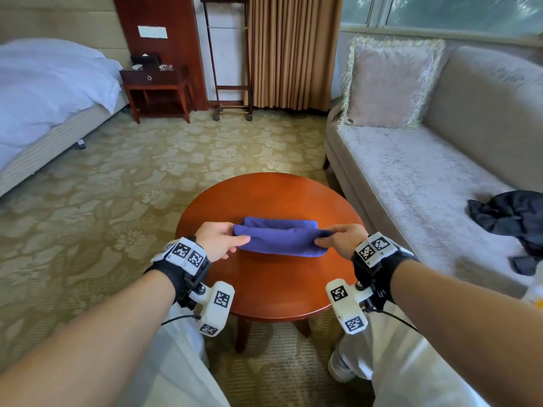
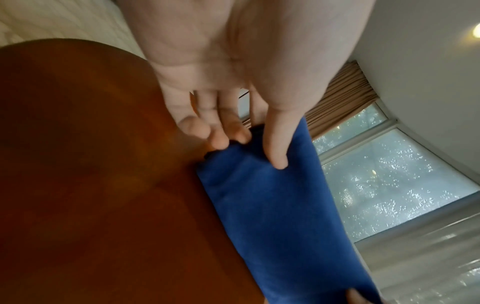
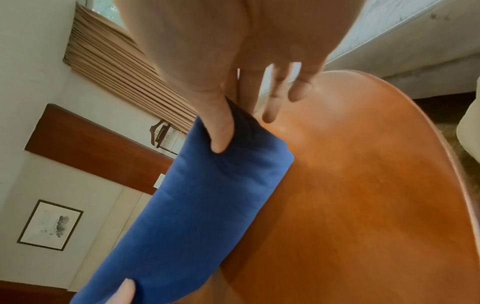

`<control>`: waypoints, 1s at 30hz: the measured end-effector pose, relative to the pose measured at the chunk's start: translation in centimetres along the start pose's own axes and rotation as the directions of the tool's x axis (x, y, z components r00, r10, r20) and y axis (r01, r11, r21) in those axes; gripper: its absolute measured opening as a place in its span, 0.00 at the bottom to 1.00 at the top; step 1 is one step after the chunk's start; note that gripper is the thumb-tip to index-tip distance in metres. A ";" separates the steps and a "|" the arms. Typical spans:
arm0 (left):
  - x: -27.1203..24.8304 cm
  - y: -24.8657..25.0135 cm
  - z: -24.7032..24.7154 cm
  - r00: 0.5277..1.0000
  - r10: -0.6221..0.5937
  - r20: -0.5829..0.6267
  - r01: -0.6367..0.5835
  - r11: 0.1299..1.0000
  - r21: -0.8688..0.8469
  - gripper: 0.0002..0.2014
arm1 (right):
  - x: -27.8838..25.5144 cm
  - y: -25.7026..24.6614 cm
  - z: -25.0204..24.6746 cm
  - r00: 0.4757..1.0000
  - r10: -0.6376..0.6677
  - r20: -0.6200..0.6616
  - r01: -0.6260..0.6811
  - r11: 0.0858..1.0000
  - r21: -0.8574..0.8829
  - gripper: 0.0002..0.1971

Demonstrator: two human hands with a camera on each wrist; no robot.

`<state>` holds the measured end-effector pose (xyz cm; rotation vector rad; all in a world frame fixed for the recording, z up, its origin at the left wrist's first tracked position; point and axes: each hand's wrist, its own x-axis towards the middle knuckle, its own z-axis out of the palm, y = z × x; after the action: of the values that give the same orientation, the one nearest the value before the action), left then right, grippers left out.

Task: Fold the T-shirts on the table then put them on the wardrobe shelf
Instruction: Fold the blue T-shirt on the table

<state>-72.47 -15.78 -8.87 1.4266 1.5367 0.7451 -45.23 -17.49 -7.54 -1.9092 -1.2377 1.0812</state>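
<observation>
A folded blue T-shirt (image 1: 279,237) is held just over the round wooden table (image 1: 264,286), one hand at each end. My left hand (image 1: 232,236) pinches its left end, thumb on top and fingers beneath. My right hand (image 1: 326,237) pinches the right end the same way. In the left wrist view the thumb (image 2: 275,144) presses on the blue T-shirt (image 2: 272,205). The right wrist view shows the thumb (image 3: 218,131) on top of the blue T-shirt (image 3: 197,195), with two fingers spread free above the table (image 3: 363,185). A crumpled dark garment (image 1: 511,218) lies on the sofa.
A grey sofa (image 1: 426,177) with a fringed cushion (image 1: 388,83) stands right of the table. A bed (image 1: 44,98) and a nightstand (image 1: 155,86) are at the far left. A valet stand (image 1: 229,54) and curtains (image 1: 293,51) stand at the back. Patterned carpet surrounds the table.
</observation>
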 end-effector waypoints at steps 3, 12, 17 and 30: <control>0.9 -0.2 -0.1 0.998 0.054 -0.042 -0.052 0.997 0.058 0.07 | 0.3 -0.3 0.0 1.000 -0.028 0.011 0.026 0.995 0.098 0.07; 4.8 -0.3 0.5 0.991 0.118 -0.060 -0.108 0.983 0.147 0.19 | 4.2 -0.8 1.5 0.997 -0.047 -0.063 0.050 0.998 0.035 0.12; 6.9 -0.6 1.7 0.986 0.061 -0.152 -0.013 0.955 0.295 0.25 | 6.7 -0.4 2.6 0.993 0.052 -0.102 -0.061 0.994 -0.087 0.09; 10.1 -1.1 2.9 0.937 -0.309 -0.165 0.342 0.910 0.236 0.13 | 9.2 -0.8 3.4 0.956 0.288 -0.056 -0.294 0.928 -0.228 0.21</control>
<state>-69.81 -6.47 -13.16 1.2763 1.9703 0.4452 -46.45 -8.47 -11.28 -2.3372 -1.1345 1.0961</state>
